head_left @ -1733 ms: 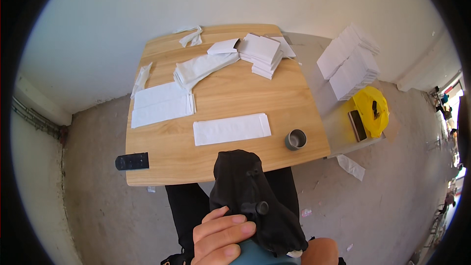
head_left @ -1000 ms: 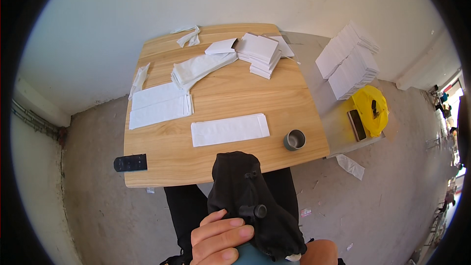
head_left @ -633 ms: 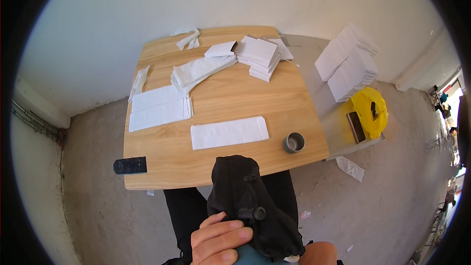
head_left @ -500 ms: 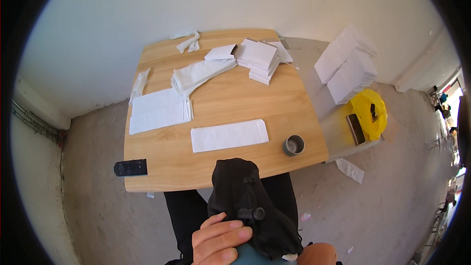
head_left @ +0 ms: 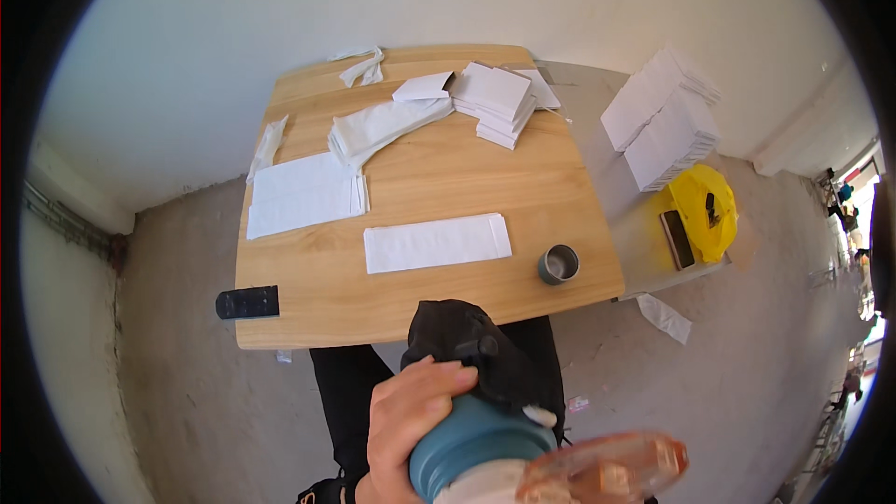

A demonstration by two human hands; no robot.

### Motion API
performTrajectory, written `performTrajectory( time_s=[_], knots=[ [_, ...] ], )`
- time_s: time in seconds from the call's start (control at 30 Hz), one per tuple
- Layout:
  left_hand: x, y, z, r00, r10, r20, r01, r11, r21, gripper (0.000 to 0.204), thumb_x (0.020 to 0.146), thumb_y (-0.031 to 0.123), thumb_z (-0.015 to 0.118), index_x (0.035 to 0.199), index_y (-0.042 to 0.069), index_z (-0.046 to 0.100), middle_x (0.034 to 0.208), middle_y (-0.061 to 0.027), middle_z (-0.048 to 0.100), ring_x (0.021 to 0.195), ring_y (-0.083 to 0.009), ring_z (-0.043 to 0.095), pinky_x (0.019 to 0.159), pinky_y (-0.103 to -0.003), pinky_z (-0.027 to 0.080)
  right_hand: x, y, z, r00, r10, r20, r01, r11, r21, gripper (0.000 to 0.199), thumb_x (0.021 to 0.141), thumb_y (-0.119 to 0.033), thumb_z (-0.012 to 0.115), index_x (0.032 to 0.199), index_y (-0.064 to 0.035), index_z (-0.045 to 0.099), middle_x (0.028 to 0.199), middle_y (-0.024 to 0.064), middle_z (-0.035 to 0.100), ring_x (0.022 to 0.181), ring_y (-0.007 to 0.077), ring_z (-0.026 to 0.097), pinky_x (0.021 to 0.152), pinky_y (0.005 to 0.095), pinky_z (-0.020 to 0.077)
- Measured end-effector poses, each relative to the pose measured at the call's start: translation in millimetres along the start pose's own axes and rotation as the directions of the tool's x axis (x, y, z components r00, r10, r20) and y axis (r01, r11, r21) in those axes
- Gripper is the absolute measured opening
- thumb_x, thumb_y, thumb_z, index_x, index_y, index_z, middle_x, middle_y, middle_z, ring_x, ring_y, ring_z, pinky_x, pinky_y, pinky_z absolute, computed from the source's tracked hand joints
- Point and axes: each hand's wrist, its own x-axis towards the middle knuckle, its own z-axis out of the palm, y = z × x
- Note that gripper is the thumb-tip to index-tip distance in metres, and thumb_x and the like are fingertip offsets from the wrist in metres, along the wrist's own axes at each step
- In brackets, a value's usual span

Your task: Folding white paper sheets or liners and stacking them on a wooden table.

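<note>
My left hand (head_left: pixel 411 420) is wrapped round a teal flask (head_left: pixel 467 439) with a white neck, held tilted close to me at the lower edge. A black fabric pouch (head_left: pixel 453 331) with a cord toggle covers the flask's far end. Beside the white neck is a see-through, orange-rimmed oval piece (head_left: pixel 607 469), blurred; I cannot tell whether it is joined to the flask. My right hand does not show. On the table's near right stands a small cup (head_left: pixel 559 265), teal outside and bare metal inside.
On the wooden table (head_left: pixel 439 177) lie flat white paper sleeves (head_left: pixel 437 243), more sleeves (head_left: pixel 308 196), a stack of white boxes (head_left: pixel 495 93) and a black device (head_left: pixel 248 302) at the left edge. Right of it are white stacks (head_left: pixel 672 140), a yellow bag (head_left: pixel 714 224) and a phone (head_left: pixel 677 240).
The flask has come up further into view, showing its white neck and the orange-rimmed piece. My left hand has shifted up a little with it. My right hand has left the view.
</note>
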Motion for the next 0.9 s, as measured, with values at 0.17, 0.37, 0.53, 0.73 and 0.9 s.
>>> performTrajectory(
  time_s=[0.17,0.37,0.53,0.73,0.9],
  knots=[
    [3.4,-16.2,-6.0,0.976,-0.14,0.166,0.145,0.989,-0.018,0.093,0.057,0.033,0.091,0.126,0.002,0.036,0.117,-0.0184,0.055,0.11,-0.0291,0.054,0.096,-0.04,0.043,-10.0,1.0,10.7,0.795,-0.211,-0.569,0.171,0.977,-0.125,0.008,0.082,-0.009,0.071,0.08,-0.0035,0.066,0.071,0.007,0.06,0.06,0.0182,0.06,0.058,0.0304,0.0486],
    [-0.7,-28.7,-3.8,0.952,-0.171,0.253,0.157,0.985,0.075,0.103,0.051,0.027,0.093,0.13,0.001,0.032,0.124,-0.0159,0.046,0.113,-0.0251,0.051,0.096,-0.038,0.041,-1.4,16.6,-1.5,0.589,-0.308,-0.747,-0.451,0.642,-0.62,0.092,0.046,-0.036,0.096,0.118,-0.0023,0.048,0.114,0.0158,0.054,0.089,0.0249,0.06,0.078,0.0344,0.0494],
    [0.2,-28.7,8.5,0.956,-0.262,0.132,0.273,0.959,-0.071,0.086,0.054,0.02,0.092,0.124,0.002,0.046,0.12,-0.0156,0.055,0.107,-0.0288,0.057,0.09,-0.037,0.047,5.0,29.7,-11.8,0.819,-0.284,-0.498,-0.34,0.46,-0.82,0.064,0.063,-0.011,0.087,0.118,0.0032,0.056,0.107,0.0132,0.059,0.101,0.0295,0.062,0.077,0.0341,0.0531],
    [-8.3,-37.7,7.8,0.94,-0.28,0.194,0.278,0.96,0.037,0.082,0.059,0.024,0.091,0.124,0.004,0.044,0.119,-0.014,0.056,0.104,-0.0258,0.059,0.088,-0.036,0.048,1.9,41.9,-15.7,0.932,-0.265,-0.248,-0.227,0.106,-0.968,0.04,0.059,-0.004,0.082,0.097,-0.0094,0.072,0.107,0.0067,0.053,0.101,0.0273,0.06,0.077,0.0351,0.0559],
    [-2.6,-42.1,8.4,0.915,-0.176,0.363,0.121,0.978,0.169,0.085,0.059,0.022,0.091,0.126,0.005,0.041,0.119,-0.0139,0.055,0.104,-0.0255,0.059,0.087,-0.036,0.049,2.5,41.8,-20.0,0.929,-0.297,-0.22,-0.216,0.046,-0.975,0.036,0.064,-0.003,0.076,0.098,-0.0147,0.073,0.106,0.0055,0.052,0.098,0.0264,0.06,0.075,0.0349,0.0563]
  ],
)
